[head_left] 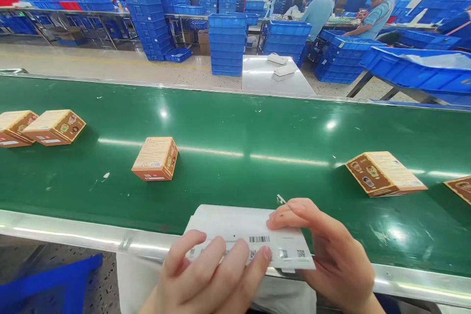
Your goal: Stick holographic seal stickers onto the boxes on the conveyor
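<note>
A white sheet of printed labels (235, 225), marked with a barcode and several small square codes, lies over the near edge of the green conveyor belt (221, 122). My left hand (217, 274) is bent over the sheet's lower left part, its fingers pressed on the paper. Part of its grip is hidden. At the sheet's right end, my right hand (327, 250) has fingers on top and the rest of the hand at the edge, closed around it. A small narrow strip (281, 199), perhaps a peeled label, sticks up by its fingertips.
Brown and cream printed boxes rest on the belt: one box (156, 159) left of centre, another box (384, 174) at right, others at both ends. Beyond stand a metal side table (257, 76), stacked blue crates (227, 44) and several seated people. A metal rail (73, 230) borders the belt.
</note>
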`<state>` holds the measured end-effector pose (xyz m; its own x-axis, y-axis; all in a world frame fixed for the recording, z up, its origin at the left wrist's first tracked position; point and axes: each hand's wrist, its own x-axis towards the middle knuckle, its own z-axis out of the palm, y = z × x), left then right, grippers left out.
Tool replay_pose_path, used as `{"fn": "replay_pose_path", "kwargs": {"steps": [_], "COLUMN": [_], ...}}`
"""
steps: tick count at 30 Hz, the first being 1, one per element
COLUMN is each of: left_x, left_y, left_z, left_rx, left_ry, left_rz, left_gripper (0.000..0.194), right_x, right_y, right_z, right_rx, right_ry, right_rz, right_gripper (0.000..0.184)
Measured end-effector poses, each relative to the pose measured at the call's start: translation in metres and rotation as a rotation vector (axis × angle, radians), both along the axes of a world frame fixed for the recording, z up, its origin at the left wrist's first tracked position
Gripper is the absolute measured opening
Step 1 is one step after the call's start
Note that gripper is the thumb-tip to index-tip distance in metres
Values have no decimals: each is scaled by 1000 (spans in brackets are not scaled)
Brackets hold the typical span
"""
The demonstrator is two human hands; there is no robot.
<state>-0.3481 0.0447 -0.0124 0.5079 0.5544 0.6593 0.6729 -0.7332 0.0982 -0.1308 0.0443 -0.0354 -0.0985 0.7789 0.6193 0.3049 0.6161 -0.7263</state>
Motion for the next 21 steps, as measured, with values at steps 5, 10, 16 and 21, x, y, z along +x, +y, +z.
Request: {"fn": "replay_pose_path", "kwargs": {"steps": [5, 10, 16, 21], "left_x": [2, 2, -3, -8], "left_y": [25, 31, 29, 41], "left_z": [-1, 18, 38, 21], "left_rx": [2, -341, -609, -891], "left_ry": [-63, -163, -217, -212], "left_rz": [-100, -23, 47, 121], "left_gripper": [22, 20, 6, 10], "right_x": [-6, -16, -25, -25], "right_y": [2, -7, -11, 7], "right_z": [-6, 12, 26, 6], "right_rx": [-97, -428, -790, -819], "right_ry": [30, 231, 475, 437], "right_rz": [-63, -9, 154, 92], "right_gripper": [69, 63, 63, 62]}}
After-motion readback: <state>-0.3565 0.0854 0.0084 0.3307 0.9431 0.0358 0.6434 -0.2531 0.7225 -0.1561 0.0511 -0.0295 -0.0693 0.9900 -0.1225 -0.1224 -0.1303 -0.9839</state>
